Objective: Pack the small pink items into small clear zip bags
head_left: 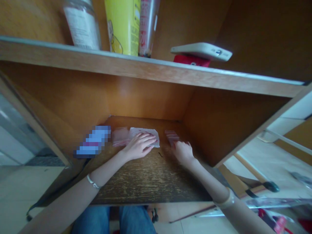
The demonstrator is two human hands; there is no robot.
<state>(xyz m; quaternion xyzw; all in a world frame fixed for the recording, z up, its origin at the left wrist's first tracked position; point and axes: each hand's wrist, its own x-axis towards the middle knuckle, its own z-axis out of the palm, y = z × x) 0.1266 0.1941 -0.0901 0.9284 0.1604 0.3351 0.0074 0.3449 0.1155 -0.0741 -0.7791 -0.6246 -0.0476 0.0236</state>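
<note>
My left hand (140, 146) lies flat on a white sheet, perhaps paper or a thin packet (133, 131), its fingers stretched out over it. Just left of that sheet is a stack of small clear zip bags (120, 136) with pinkish edges. My right hand (184, 152) is closed at the near end of another small zip bag (171, 135) with pinkish stripes; the fingertips are partly hidden. A short dark strip (160, 154) rests on the worn wooden desktop (146, 182) between my hands.
A blurred-out phone-like object (94, 143) lies at left, with a dark strap (73, 178) near it. On the shelf (146, 66) above stand a labelled jar (84, 27), a yellow container (124, 29) and a clear tube (147, 29). A white power bank (202, 50) sits on a red item.
</note>
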